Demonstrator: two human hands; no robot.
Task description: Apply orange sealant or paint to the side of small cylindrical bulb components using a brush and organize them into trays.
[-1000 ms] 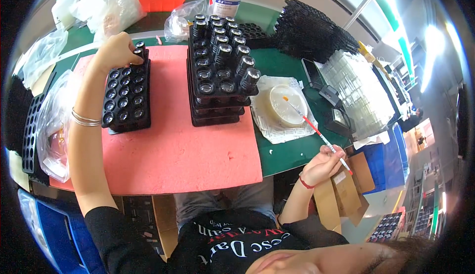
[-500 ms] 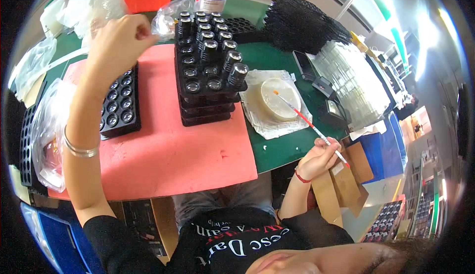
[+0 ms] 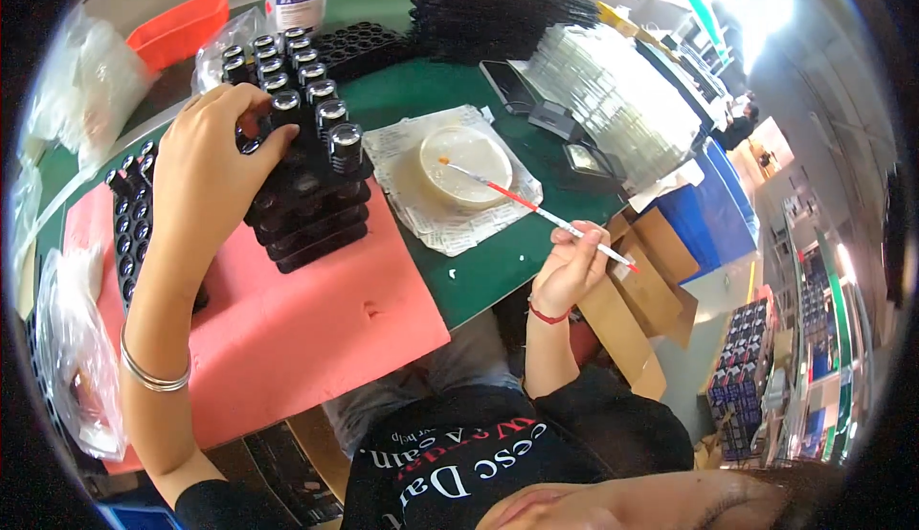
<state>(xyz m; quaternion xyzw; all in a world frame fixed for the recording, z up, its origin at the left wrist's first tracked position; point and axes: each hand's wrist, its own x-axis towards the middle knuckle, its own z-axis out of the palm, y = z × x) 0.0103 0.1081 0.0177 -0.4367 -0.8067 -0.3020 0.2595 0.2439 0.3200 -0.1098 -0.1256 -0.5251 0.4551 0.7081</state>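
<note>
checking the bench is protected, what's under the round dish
White printed paper lies under the round dish, showing around it on the green tabletop. The part directly beneath the dish is covered, so it cannot be seen.

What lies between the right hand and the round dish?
In the head view, the red-and-white brush spans from the right hand to the round dish, above the paper and green tabletop.

Right of and beyond the left hand (image 3: 209, 158), upright black cylinders with shiny round tops (image 3: 332, 114) block a low sideways pass. Toward the body, a pink foam mat (image 3: 297, 350) leaves room. Ahead-left of the right hand (image 3: 570, 267), a slim red-and-white paintbrush (image 3: 536, 210) spans the gap to a round, pale dish (image 3: 434, 183).
</note>
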